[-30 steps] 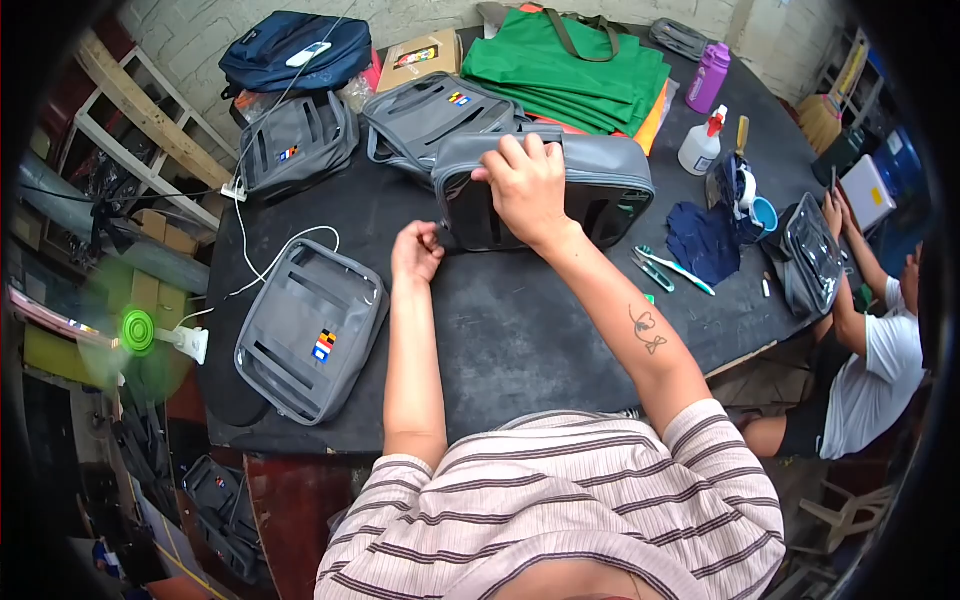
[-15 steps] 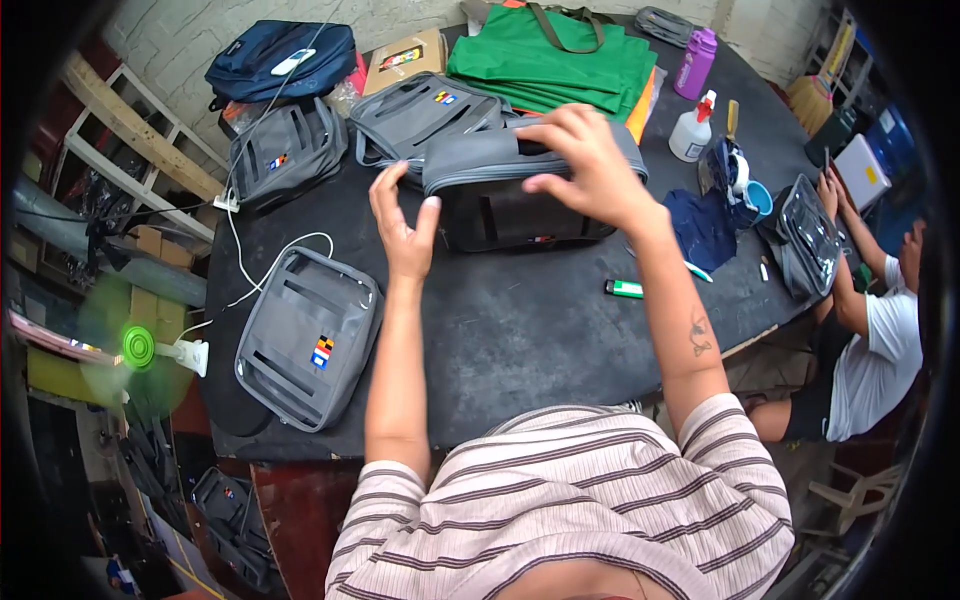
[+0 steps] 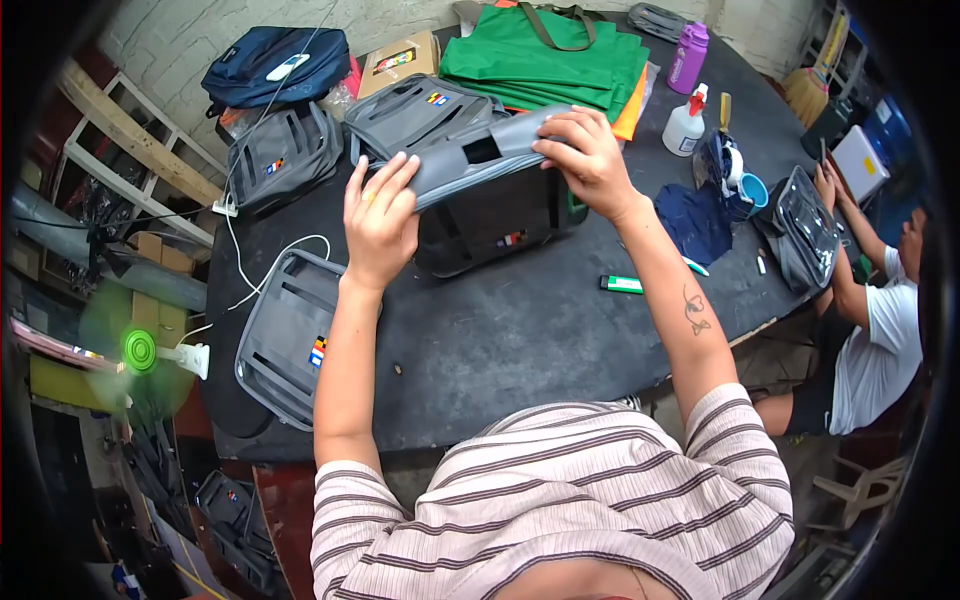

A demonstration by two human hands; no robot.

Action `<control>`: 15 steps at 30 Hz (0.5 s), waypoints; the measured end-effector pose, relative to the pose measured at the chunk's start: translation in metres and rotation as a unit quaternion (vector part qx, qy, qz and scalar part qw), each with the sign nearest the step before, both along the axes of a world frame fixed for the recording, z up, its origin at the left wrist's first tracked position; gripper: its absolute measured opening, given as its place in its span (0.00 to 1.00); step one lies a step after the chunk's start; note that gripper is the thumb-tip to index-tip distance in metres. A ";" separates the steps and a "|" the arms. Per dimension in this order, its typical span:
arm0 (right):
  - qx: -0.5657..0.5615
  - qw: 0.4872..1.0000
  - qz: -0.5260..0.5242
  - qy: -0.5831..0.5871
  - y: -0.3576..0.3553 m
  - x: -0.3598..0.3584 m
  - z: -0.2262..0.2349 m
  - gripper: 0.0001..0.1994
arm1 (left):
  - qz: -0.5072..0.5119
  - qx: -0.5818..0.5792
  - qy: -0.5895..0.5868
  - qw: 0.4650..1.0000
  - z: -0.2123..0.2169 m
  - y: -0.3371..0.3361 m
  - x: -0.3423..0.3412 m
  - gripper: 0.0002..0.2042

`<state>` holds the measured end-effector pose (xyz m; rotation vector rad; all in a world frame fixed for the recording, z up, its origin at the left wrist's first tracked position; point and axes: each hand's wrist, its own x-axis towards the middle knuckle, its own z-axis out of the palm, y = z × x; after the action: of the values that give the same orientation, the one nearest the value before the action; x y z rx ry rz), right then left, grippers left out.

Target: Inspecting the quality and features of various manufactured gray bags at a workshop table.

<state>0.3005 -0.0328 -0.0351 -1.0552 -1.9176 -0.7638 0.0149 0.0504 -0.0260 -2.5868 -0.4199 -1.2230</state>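
A grey zippered bag (image 3: pixel 490 225) stands upright on the black table, its dark front toward me and its top panel facing up. A dark rectangular gap shows in that panel. My left hand (image 3: pixel 382 222) grips the upper left corner, fingers over the top edge. At the upper right corner, my right hand (image 3: pixel 592 165) is closed on the edge, fingers on top and thumb beneath. Left of my left forearm, another grey bag (image 3: pixel 290 330) with a small coloured patch lies flat.
Behind are more grey bags (image 3: pixel 425 115), green fabric bags (image 3: pixel 545 65) and a blue backpack (image 3: pixel 275 65). To the right are a spray bottle (image 3: pixel 685 125), purple bottle (image 3: pixel 688 60), dark blue cloth (image 3: pixel 692 225) and green-and-white object (image 3: pixel 621 284). A co-worker (image 3: pixel 880 330) handles another bag at far right.
Both hands, apart from the bag's edge before, have closed on its top corners. The bag has shifted left and turned, its right end now farther back. A small speck shows on the table.
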 end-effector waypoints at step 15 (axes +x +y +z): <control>-0.024 0.999 -0.013 -0.043 0.056 -0.048 -0.006 0.13 | 0.087 -0.064 0.083 0.991 0.001 0.020 0.008 0.13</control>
<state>0.2520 0.0234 -0.0412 -1.0958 -2.0069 -0.7919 0.0227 0.0701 -0.0246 -2.6654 -0.6920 -0.9441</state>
